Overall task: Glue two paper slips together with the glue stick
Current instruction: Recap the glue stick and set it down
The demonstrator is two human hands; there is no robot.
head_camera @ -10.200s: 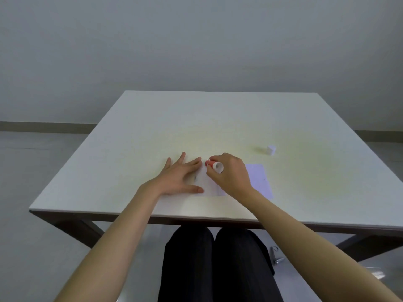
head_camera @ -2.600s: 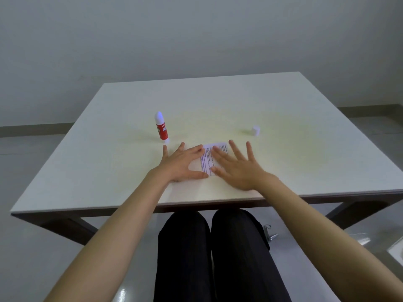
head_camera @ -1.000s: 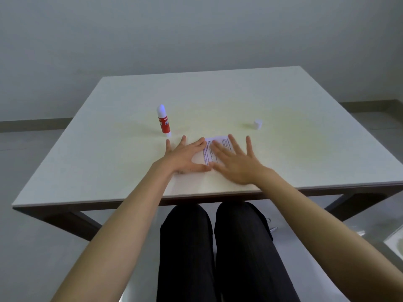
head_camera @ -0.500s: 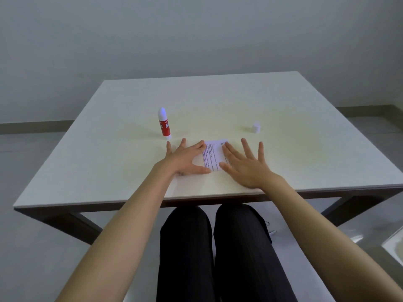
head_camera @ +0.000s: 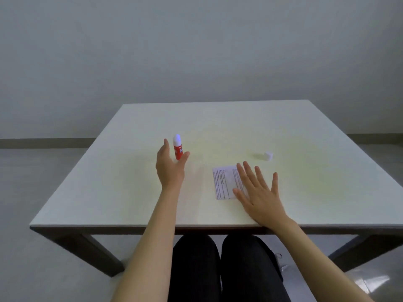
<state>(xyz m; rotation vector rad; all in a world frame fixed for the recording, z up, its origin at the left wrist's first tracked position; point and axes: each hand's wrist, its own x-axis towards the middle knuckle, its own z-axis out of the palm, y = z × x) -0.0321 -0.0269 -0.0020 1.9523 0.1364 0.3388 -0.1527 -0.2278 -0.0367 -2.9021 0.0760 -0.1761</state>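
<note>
Head view, looking forward and down over the person's own arms. The glue stick (head_camera: 178, 148), red with a white rounded top, is standing upright on the tabletop (head_camera: 135, 192), its long axis vertical. The left hand (head_camera: 170, 165) is reaching toward it with fingers released and spread, thumb to the right of the tube and fingers to its left, so the stick is sitting just ahead of the palm, in the gap. Whether skin is touching the tube cannot be told. This hand is far nearer the stick than the other one.

The right hand (head_camera: 259, 192) is lying flat and unclenched, fingers fanned, pressing on the right part of the printed paper slips (head_camera: 224, 182), which are lying flat near the front edge. They are looking like one stacked piece, so the gluing is probably done. A small white cap (head_camera: 268, 156) is sitting alone beyond the right hand, well apart from the stick.

The tabletop is pale, smooth and otherwise bare. Behind it a plain grey wall is meeting a grey floor. Dark-trousered knees are showing beneath the front edge.
</note>
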